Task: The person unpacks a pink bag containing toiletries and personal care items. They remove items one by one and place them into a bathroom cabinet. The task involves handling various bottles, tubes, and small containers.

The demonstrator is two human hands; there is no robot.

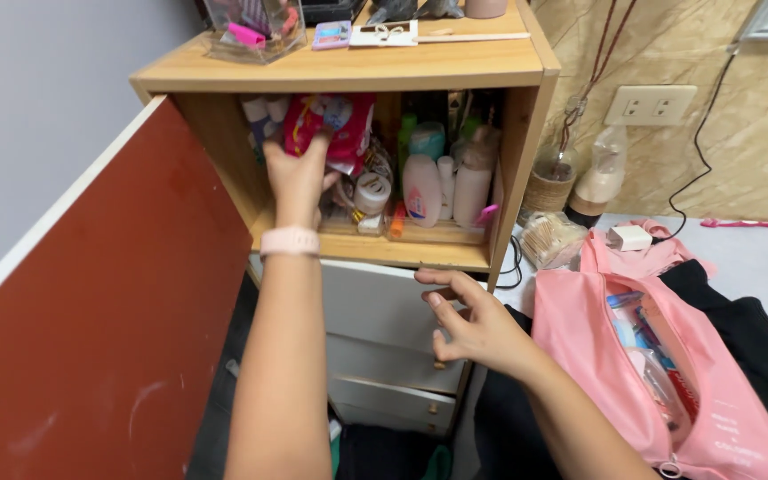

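A: The left hand [300, 178] is up inside the open wooden cabinet compartment [224, 151], its fingers closed around a soft red and pink printed plastic packet [335, 120]. The packet sits high in the compartment, at its left, in front of some pale tubes and above a small white round jar [372, 191].

B: And the right hand [473, 324]?

A: It hangs lower, in front of the white drawer fronts [375, 307], fingers spread and loosely curled, holding nothing. The open pink zippered fabric pouch [642, 356] lies just to its right on the dark cloth [757, 338].

B: How should the person handle the packet well?

A: Probably by keeping the grip on the packet's lower edge and moving it straight along the opening, since the white plastic lotion bottles [437, 187] and the jar stand crowded just beside it; a sideways sweep could tip them. The orange cabinet door [108, 311] stands swung wide at the left, so the forearm has room there.

B: Anything else close by?

A: A clear plastic organiser [255, 31] sits on the cabinet top, and a white wall socket [651, 105] is on the tiled wall to the right.
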